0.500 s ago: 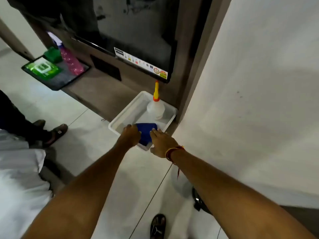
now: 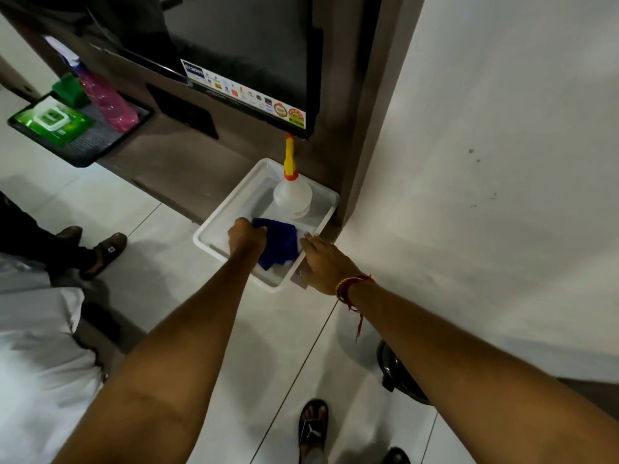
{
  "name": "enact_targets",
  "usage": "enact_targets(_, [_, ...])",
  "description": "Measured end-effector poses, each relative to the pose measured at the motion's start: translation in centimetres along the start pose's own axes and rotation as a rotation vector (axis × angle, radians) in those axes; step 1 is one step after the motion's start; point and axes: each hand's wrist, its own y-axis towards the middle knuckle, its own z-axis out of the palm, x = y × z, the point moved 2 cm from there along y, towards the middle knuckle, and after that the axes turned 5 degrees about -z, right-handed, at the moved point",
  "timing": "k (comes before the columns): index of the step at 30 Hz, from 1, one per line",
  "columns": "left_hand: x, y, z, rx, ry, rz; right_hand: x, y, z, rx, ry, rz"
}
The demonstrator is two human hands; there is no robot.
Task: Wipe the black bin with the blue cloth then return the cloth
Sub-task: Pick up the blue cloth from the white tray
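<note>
The blue cloth [image 2: 279, 242] lies in the near end of a white tray [image 2: 214, 236] on the floor. My left hand [image 2: 247, 236] is closed in a fist on the cloth's left edge. My right hand [image 2: 323, 261] lies flat with fingers straight over the tray's right rim, fingertips at the cloth's right edge. The black bin [image 2: 397, 376] shows only as a dark curved rim at the lower right, mostly hidden behind my right forearm.
A clear squeeze bottle [image 2: 292, 195] with a yellow nozzle stands at the tray's far end. A TV [image 2: 241, 55] hangs above on a brown panel. A black tray [image 2: 83, 135] holds a pink bottle and green wipes. Another person's sandalled feet [image 2: 100, 252] are at left; my foot [image 2: 313, 426] below.
My hands have drawn slightly apart and the blue cloth now lies spread wider between them in the tray.
</note>
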Motion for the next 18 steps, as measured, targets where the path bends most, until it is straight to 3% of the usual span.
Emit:
enact_targets(5, [-4.9,-6.8,-1.7,-0.016,-0.084,0.266,-2.0,-2.7,-2.4,-0.189,0.496,0.123])
enact_targets(9, [-7.6,-15.7,-1.2,-0.100,0.077,0.639,-3.6,-6.2,-5.6,-0.488,1.060,0.217])
enact_targets(11, [-8.2,-21.0,0.9,-0.083,0.082,0.749,-4.7,-8.8,-6.6,-0.503,1.419,0.209])
enact_targets(14, [-8.0,-27.3,6.9,0.098,0.145,0.866,-7.5,-13.5,-6.6,-0.452,1.881,0.277])
enact_targets(16, [-7.4,-30.4,11.2,0.264,0.242,0.881,-10.4,-17.1,-5.7,-0.439,2.027,0.327])
enact_targets(18, [-6.7,-32.7,14.3,0.476,0.147,0.812,-13.3,-21.0,-3.9,-0.461,2.088,0.379])
